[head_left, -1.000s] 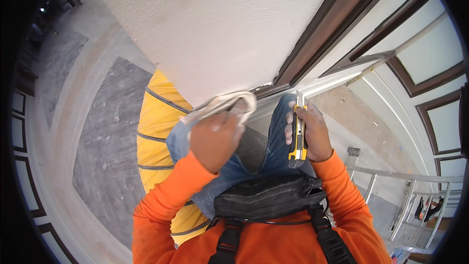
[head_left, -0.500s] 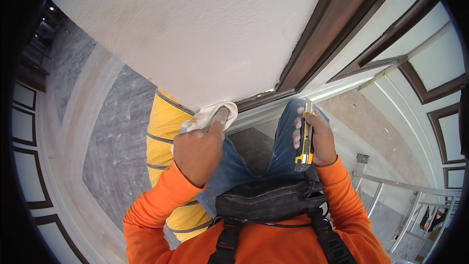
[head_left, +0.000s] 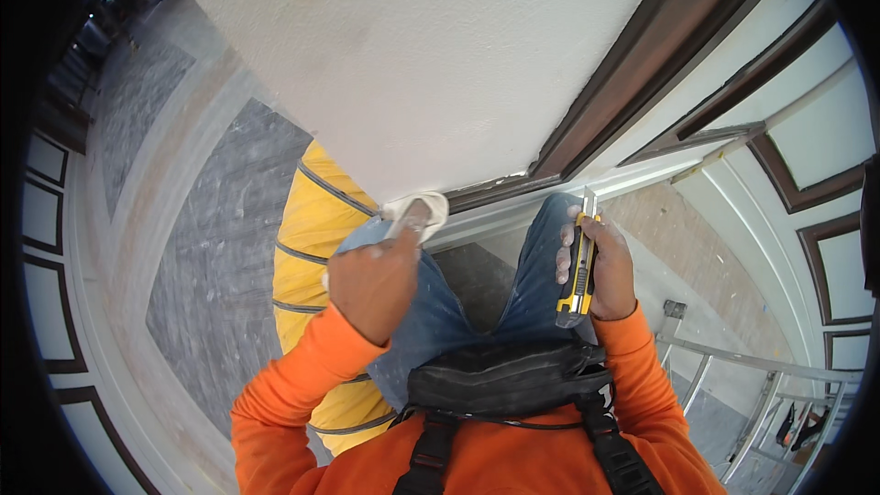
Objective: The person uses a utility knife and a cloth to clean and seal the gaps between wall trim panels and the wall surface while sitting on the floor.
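Observation:
My left hand (head_left: 374, 286) is closed on a white cloth (head_left: 423, 211), its index finger pressing the cloth at the lower edge of the white wall (head_left: 412, 64). That spot lies beside the left end of the dark brown wooden trim (head_left: 550, 160). My right hand (head_left: 605, 266) holds a yellow and black utility knife (head_left: 577, 275) over my right knee. Its metal blade end points up and away from me, clear of the wall. White dust or filler marks the fingertips of both hands. Part of the cloth is hidden behind my left hand.
A yellow ribbed duct (head_left: 298, 261) runs along my left leg. A metal ladder (head_left: 733, 357) lies at the lower right. Dark-framed panels (head_left: 830, 156) line the curved wall on the right. A black bag (head_left: 504, 376) sits across my waist. Grey flooring (head_left: 215, 293) extends on the left.
The view has shifted slightly. Less of the cloth shows around my left hand, which stays at the wall's lower edge. My right hand still holds the knife in much the same place.

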